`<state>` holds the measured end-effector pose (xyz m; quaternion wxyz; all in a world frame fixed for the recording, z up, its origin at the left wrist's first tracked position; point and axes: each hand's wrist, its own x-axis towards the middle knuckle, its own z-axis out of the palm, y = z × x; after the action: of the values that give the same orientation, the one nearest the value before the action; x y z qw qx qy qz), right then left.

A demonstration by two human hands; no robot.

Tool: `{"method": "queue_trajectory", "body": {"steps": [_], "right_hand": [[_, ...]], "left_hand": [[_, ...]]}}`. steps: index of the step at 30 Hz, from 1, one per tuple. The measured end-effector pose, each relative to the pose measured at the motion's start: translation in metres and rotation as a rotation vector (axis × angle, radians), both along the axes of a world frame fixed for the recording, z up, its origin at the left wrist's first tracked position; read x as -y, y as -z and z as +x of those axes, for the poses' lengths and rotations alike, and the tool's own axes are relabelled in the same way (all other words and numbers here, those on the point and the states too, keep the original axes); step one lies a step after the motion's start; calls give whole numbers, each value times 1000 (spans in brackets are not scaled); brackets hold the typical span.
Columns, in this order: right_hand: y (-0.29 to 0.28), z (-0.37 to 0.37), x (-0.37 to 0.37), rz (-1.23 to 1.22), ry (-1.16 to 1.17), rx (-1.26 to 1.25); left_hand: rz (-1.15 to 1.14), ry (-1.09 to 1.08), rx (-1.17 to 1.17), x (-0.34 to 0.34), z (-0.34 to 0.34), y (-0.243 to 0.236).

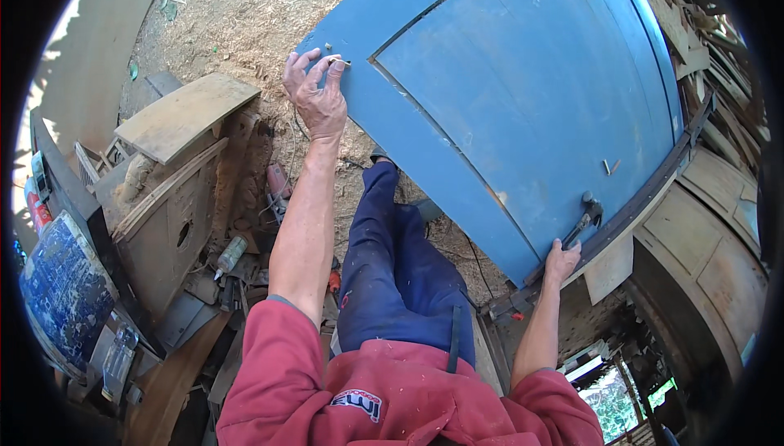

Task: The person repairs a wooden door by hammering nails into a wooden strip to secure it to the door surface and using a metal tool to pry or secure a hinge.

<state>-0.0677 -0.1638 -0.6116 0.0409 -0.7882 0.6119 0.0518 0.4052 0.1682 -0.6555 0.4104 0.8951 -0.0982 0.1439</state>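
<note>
A red-and-white can stands at the far left edge. Just below it leans a flat blue board with pale markings, possibly a sign.

Even, soft daylight fills the scene, bright and shadowless on the large blue painted wooden door panel. Overexposed glare burns the far left edge. Fisheye distortion bends straight edges near the black circular rim; focus stays sharp.
</note>
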Motion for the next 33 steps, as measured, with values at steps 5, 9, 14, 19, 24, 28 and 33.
{"method": "queue_trajectory", "body": {"steps": [5,9,14,19,24,28,33], "right_hand": [[-15,-12,-6,369,373,407],[-70,37,-48,483,415,508],[-82,88,-109,410,-126,687],[-84,234,-120,420,-840,600],[-65,318,-140,316,-1148,678],[-55,337,-140,249,-1279,540],[-59,342,-139,211,-1316,770]], "left_hand": [[35,-4,91,12,0,6],[58,-7,103,8,-2,3],[-11,45,197,14,-3,13],[-24,57,182,11,-6,11],[-37,43,181,15,-4,9],[-30,57,172,12,-5,12],[-25,27,162,13,-4,5]]}}
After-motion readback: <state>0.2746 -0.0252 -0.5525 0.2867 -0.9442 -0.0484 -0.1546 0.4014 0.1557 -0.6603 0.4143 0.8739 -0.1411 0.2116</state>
